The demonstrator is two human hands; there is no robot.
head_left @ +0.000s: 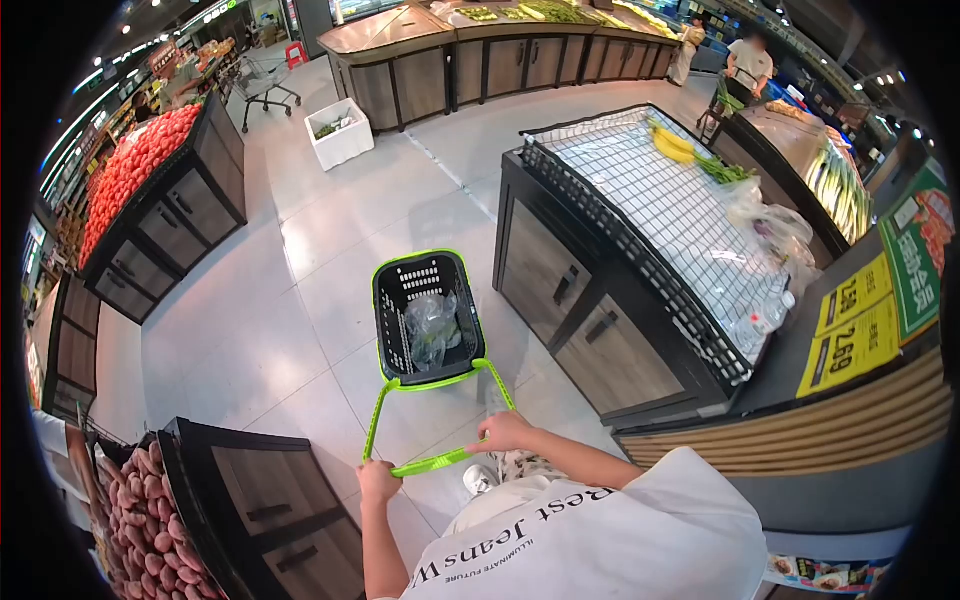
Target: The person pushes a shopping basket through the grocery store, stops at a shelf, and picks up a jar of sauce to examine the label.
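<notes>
Pale supermarket floor tiles (250,350) fill my feed, and on them, ahead of the person, stands a green-and-black rolling basket (392,320). Inside the basket lies a clear plastic bag (432,328), low in the well where it cannot slide out. A long green handle (432,463) slants back from the basket toward the body, and both hands grasp its crossbar. The left hand (378,482) is clenched round one end and the right hand (505,432) wrapped round the other, spaced wide, I judge, so the basket steers straight. Right of the basket stands a wire-topped table (640,200) with bananas (672,143). Nearer the person and left of the basket sits a bin of sweet potatoes (140,520).
</notes>
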